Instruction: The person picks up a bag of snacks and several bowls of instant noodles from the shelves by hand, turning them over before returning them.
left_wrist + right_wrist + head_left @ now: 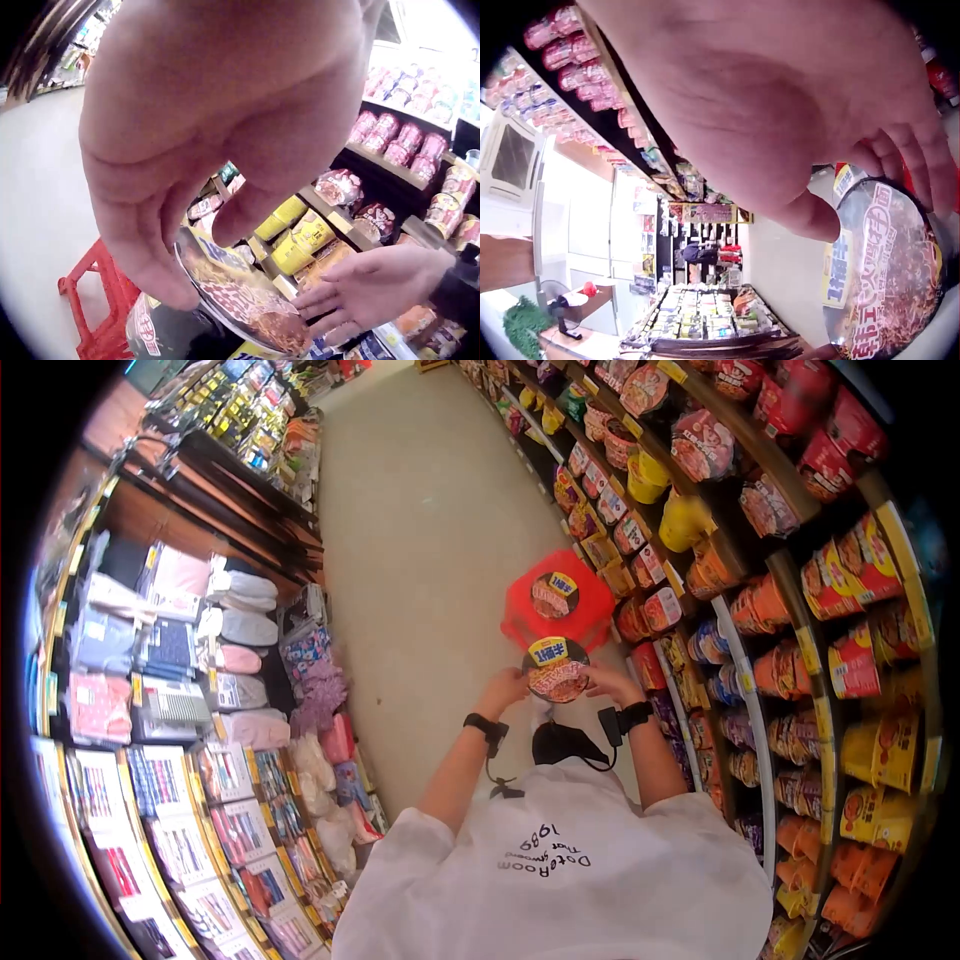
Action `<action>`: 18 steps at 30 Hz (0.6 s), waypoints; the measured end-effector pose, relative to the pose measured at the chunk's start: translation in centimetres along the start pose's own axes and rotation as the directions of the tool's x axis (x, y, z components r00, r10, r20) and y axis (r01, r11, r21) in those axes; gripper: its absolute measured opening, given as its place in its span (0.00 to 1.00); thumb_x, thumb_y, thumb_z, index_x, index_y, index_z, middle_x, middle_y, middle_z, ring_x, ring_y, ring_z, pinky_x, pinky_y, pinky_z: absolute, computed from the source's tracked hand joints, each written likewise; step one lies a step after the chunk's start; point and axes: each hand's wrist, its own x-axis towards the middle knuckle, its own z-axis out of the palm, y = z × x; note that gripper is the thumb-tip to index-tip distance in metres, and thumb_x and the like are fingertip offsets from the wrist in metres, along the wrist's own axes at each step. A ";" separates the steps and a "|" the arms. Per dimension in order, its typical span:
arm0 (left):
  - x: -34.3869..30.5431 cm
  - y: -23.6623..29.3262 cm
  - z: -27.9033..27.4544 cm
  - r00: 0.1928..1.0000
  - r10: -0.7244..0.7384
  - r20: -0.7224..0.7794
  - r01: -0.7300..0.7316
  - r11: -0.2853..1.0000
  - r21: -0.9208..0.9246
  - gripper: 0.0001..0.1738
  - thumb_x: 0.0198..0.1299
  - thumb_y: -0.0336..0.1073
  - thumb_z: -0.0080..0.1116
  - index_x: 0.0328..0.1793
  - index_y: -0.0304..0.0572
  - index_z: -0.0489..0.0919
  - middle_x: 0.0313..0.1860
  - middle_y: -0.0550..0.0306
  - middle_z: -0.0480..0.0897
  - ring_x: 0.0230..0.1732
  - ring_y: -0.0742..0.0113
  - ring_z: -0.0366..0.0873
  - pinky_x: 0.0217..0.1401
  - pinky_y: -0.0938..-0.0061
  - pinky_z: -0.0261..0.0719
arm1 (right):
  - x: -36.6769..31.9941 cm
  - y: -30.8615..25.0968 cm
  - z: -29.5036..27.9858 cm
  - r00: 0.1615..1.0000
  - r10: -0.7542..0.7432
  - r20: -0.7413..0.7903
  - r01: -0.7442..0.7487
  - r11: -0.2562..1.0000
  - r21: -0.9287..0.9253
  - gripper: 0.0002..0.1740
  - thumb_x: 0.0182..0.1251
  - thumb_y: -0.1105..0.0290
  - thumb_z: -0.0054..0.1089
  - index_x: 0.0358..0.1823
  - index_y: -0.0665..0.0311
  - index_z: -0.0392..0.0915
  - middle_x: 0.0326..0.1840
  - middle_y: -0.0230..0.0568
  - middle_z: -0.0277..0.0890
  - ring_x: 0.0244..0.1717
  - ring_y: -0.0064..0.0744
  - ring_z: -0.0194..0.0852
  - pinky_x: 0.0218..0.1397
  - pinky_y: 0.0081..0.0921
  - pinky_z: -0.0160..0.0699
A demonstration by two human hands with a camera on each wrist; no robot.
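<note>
Red basket (596,590) part-hidden behind noodle tub (558,678); white shirt (580,895) cut off by head view's bottom edge.

Downward head view, close wrist views

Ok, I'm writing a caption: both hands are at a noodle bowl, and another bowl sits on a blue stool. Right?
Blue is wrong: the head view shows the other bowl on a red stool. The left hand and right hand are indeed at a noodle bowl.
</note>
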 end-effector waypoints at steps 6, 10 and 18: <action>11.5 4.4 -2.3 0.995 0.060 0.078 -0.063 0.997 0.041 0.25 0.63 0.50 0.58 0.48 0.30 0.80 0.35 0.50 0.85 0.32 0.68 0.83 0.35 0.73 0.81 | 9.1 -2.9 -3.9 0.997 -0.005 -0.082 0.017 0.988 0.152 0.21 0.65 0.62 0.55 0.58 0.60 0.72 0.50 0.35 0.76 0.45 0.25 0.76 0.43 0.24 0.79; 16.6 6.8 -3.2 0.981 0.170 0.091 -0.178 0.980 0.089 0.21 0.63 0.44 0.59 0.53 0.33 0.79 0.40 0.46 0.85 0.37 0.62 0.84 0.39 0.68 0.82 | 13.5 -5.0 -5.7 0.988 -0.069 -0.136 0.102 0.960 0.260 0.19 0.65 0.68 0.54 0.57 0.62 0.74 0.49 0.33 0.77 0.45 0.26 0.78 0.43 0.25 0.80; 26.2 5.6 -4.1 0.936 0.301 0.183 -0.330 0.930 0.162 0.21 0.63 0.42 0.56 0.57 0.36 0.78 0.50 0.35 0.82 0.54 0.40 0.80 0.57 0.56 0.76 | 20.9 -8.2 -6.7 0.932 -0.145 -0.332 0.202 0.969 0.144 0.16 0.59 0.77 0.54 0.50 0.68 0.76 0.41 0.37 0.81 0.40 0.26 0.80 0.40 0.25 0.80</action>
